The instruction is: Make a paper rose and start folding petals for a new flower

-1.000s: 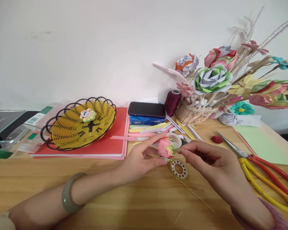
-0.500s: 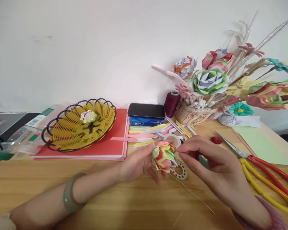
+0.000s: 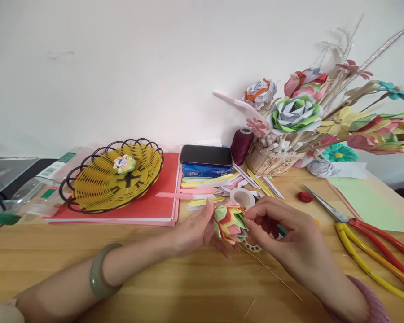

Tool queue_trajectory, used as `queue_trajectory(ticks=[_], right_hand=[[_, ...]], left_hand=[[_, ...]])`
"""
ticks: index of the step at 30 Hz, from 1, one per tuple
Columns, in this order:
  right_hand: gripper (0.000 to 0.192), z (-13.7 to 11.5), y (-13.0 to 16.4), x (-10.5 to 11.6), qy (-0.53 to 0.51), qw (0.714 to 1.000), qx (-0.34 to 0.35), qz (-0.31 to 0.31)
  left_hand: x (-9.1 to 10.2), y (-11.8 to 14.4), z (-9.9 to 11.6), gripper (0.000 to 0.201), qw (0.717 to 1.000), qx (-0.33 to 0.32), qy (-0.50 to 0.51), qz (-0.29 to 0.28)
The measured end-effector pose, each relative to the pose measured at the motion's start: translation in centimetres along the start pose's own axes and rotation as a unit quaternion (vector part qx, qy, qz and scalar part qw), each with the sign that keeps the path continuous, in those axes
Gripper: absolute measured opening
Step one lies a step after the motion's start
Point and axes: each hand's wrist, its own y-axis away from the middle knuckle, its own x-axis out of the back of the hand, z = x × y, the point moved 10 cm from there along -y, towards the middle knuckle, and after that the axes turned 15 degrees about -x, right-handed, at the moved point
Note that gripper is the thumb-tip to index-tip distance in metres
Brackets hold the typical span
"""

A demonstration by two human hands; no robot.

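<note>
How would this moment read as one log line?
left hand: holding paper flower | right hand: touching its edge | yellow basket: small flower inside | scissors: on table

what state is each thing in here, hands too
Left hand, cupped against the paper flower's left side
Right hand, thumb and fingers pinched at its right edge
Paper flower, held between both hands, petals layered
Scissors, lying down, blades together
Yellow basket, holding one small flower
Phone, face up, screen dark
Thread spool, standing on end, wound
Paper strips, loosely piled
</note>
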Motion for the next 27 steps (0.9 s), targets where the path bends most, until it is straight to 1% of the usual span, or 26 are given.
queue_trajectory(ticks=[3,6,9,11,15,18,19,21,22,24,27], right_hand=[[0.013,1.1,-0.2,0.1,-0.011,0.998,-0.057,-0.002],[0.013,1.6,-0.3,0.3,-0.033,0.995,-0.089,-0.002],[0.013,1.3,-0.5,0.1,-0.047,0.994,-0.093,-0.014],[0.014,1.1,-0.5,-0.1,-0.050,0.995,-0.089,-0.019],[0.016,0.5,-0.3,-0.3,-0.029,0.997,-0.066,-0.041],[0.019,0.4,-0.1,0.5,-0.035,0.998,-0.043,-0.023],[0.017,0.3,0.0,0.9,-0.045,0.998,-0.031,-0.006],[0.008,0.0,0.3,1.6,-0.059,0.998,-0.001,0.022],[0.005,-0.1,0.3,1.6,-0.060,0.998,0.013,0.025],[0.009,-0.3,0.4,1.3,-0.055,0.998,0.033,0.019],[0.008,-0.4,0.3,0.9,-0.047,0.998,0.042,0.009]], left_hand=[[-0.3,-0.1,0.9,0.069,0.999,-0.020,0.028,-0.003],[-0.4,-0.1,1.9,0.074,0.999,-0.038,0.007,0.003],[-0.6,-0.1,2.4,0.062,0.999,-0.046,-0.014,0.005],[-0.4,0.0,2.4,0.056,0.999,-0.043,-0.023,0.014],[0.6,0.1,2.0,0.063,0.997,-0.038,-0.042,0.047],[0.6,0.2,1.6,0.064,0.997,-0.038,-0.055,0.029],[0.6,0.1,1.5,0.064,0.997,-0.037,-0.058,0.020],[0.5,0.1,1.2,0.062,0.997,-0.034,-0.066,0.006],[0.5,0.2,1.1,0.062,0.997,-0.032,-0.072,0.003],[0.5,0.2,0.8,0.061,0.996,-0.029,-0.086,-0.004],[0.5,0.3,0.4,0.062,0.994,-0.021,-0.101,-0.017]])
